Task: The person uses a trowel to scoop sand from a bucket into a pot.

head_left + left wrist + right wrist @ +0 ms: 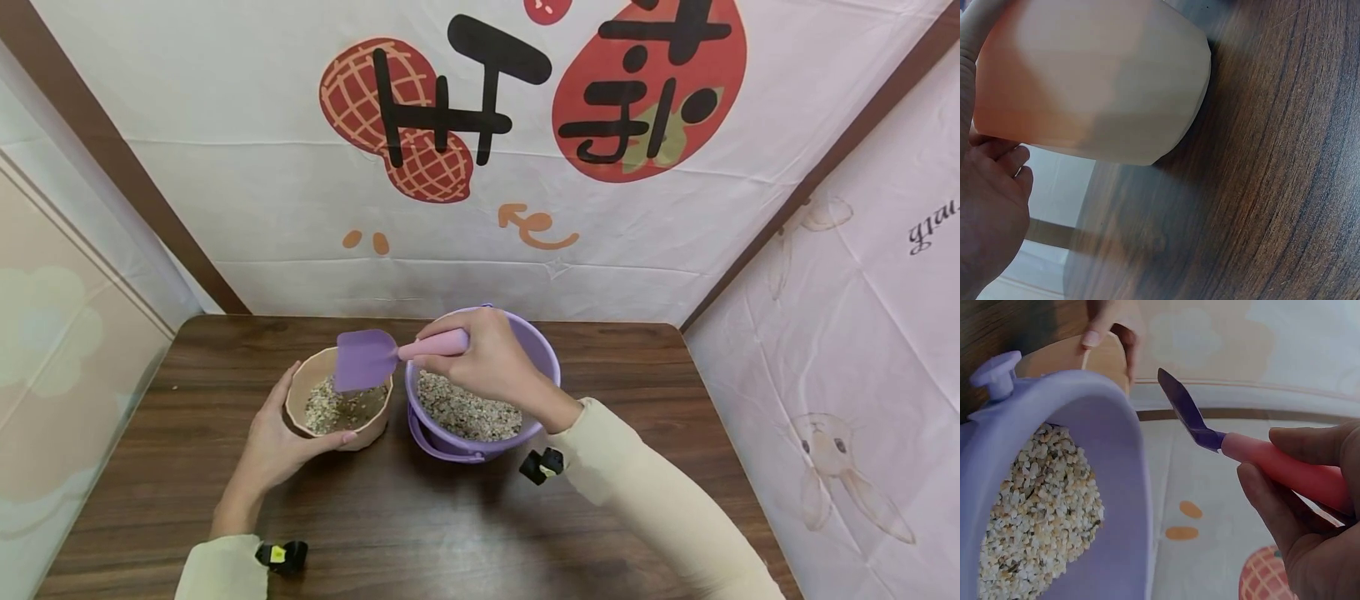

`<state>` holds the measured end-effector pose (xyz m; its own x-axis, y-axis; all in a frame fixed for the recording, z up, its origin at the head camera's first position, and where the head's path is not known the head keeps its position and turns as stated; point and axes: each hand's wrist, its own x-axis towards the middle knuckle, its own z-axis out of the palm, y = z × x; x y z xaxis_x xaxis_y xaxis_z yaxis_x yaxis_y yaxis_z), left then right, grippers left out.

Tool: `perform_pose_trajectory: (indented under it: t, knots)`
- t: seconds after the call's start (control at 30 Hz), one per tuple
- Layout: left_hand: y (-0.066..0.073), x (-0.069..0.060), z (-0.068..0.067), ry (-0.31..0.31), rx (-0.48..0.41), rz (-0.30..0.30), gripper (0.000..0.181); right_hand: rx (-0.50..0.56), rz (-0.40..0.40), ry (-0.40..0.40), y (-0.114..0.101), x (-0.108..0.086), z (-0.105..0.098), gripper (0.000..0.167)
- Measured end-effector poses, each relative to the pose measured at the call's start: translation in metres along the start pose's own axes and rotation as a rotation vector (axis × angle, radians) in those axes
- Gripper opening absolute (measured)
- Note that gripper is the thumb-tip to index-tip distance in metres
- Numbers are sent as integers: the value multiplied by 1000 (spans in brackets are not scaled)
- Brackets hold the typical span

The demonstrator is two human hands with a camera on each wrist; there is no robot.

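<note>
Honestly, what I watch hardest from my remote seat is the purple shovel (367,358). The right hand (491,354) grips its pink handle, and the blade hangs over the bowl (307,379), its visible face looking bare to me. The left hand (273,442) is wrapped round that bowl, thumb against the near side; the bowl stands just left of the bucket (543,354), and I can't tell whether its base sits flat on the table (435,533). If that hold squeezes or lifts unevenly, I'd expect the bowl to tip and the loose gravel (322,408) in it to slide out. The right hand is above the bucket, so a low sweep back could knock the rim and jolt the gravel inside. The narrow gap between the containers worries me too: any grains shed there would scatter over the table. And the hold on the handle looks light enough, in my judgement, that bumping the blade against the bowl's rim might twist it.
</note>
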<state>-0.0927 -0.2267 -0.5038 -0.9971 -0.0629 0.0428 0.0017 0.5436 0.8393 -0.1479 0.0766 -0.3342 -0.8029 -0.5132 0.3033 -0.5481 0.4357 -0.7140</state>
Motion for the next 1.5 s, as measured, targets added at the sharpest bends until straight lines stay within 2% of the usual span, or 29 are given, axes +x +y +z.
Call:
perform_pose_trajectory:
  t: [0.17, 0.37, 0.53, 0.7, 0.87, 1.23, 1.37, 1.5]
  knots:
    - [-1, 0, 0, 6, -7, 4, 135, 130, 57, 59, 6, -14, -18, 18]
    - [-1, 0, 0, 14, -8, 12, 134, 194, 158, 138, 17, -32, -36, 20]
    - [0, 1, 0, 17, -12, 19, 134, 280, 264, 170, 27, -48, -46, 21]
    - [1, 0, 0, 22, -17, 21, 134, 308, 315, 207, 38, -63, -53, 23]
    - [2, 0, -1, 22, -16, 22, 134, 303, 372, 210, 49, -75, -59, 27]
    - [3, 1, -1, 18, -3, 21, 134, 314, 382, 222, 68, -95, -71, 24]
    - [2, 1, 0, 15, -7, 21, 134, 323, 382, 196, 75, -99, -73, 22]
    - [2, 1, 0, 13, -10, 21, 134, 276, 393, 163, 80, -102, -74, 20]
